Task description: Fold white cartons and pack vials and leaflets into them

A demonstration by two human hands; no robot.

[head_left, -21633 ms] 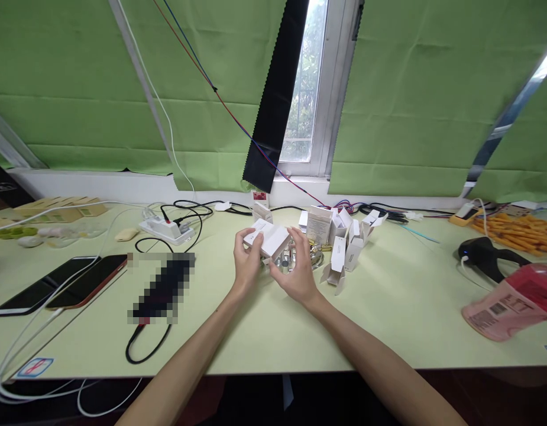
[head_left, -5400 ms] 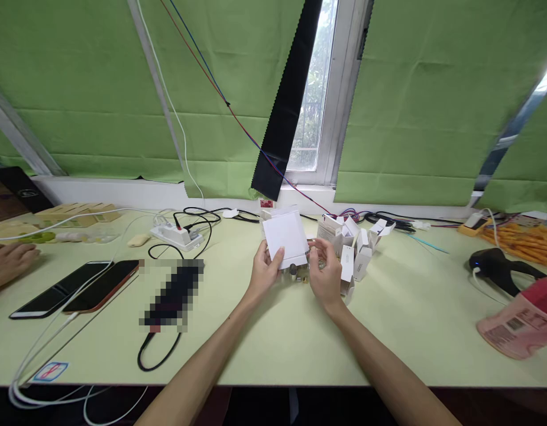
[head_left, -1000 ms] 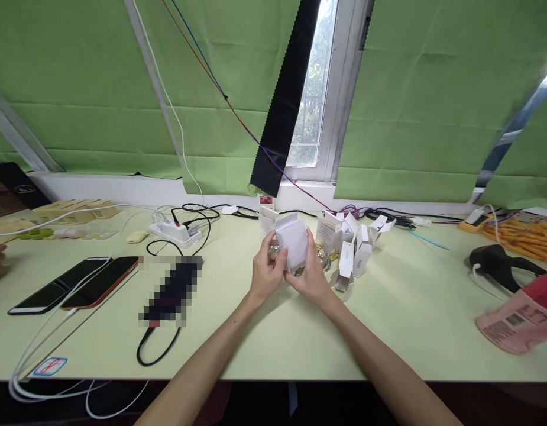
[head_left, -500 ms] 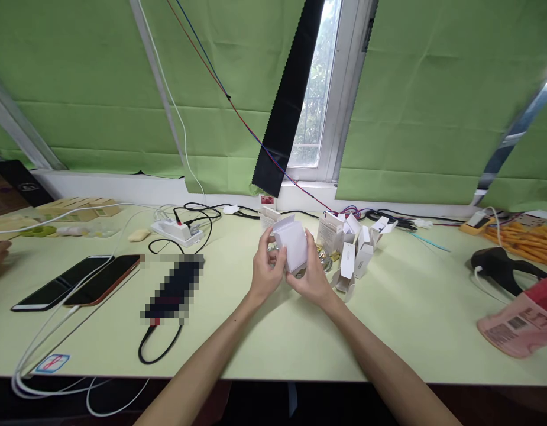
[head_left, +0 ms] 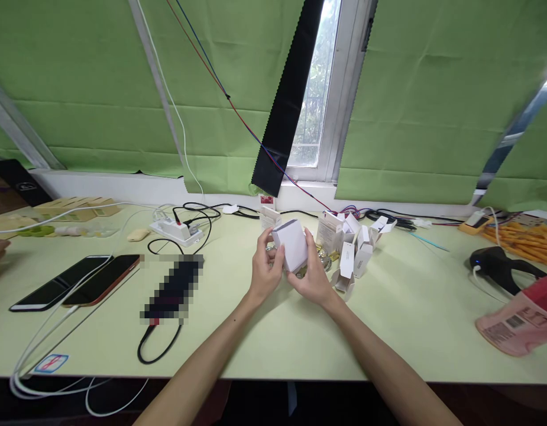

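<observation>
A small white cardboard box (head_left: 293, 245) is held up over the table between my two hands, its broad face tilted toward me. My left hand (head_left: 266, 266) grips its left side, thumb on the face and fingers behind. On the other side, my right hand (head_left: 312, 269) is closed round the right edge. Shiny gold and clear items (head_left: 325, 258) lie partly hidden behind the hands. Just right of them, several white boxes (head_left: 363, 251) stand or lie with flaps open. Behind my left hand another white box (head_left: 269, 218) stands upright.
Phones (head_left: 62, 283) and a pixelated dark device (head_left: 173, 288) lie on the left. A power strip (head_left: 178, 231) with cables sits behind them. To the right are a black handheld scanner (head_left: 495, 263), a pink package (head_left: 519, 319) and orange sticks (head_left: 517, 241).
The flap that stood up at the top of the box is now folded down, and its top looks closed. Both hands stay in nearly the same place.
</observation>
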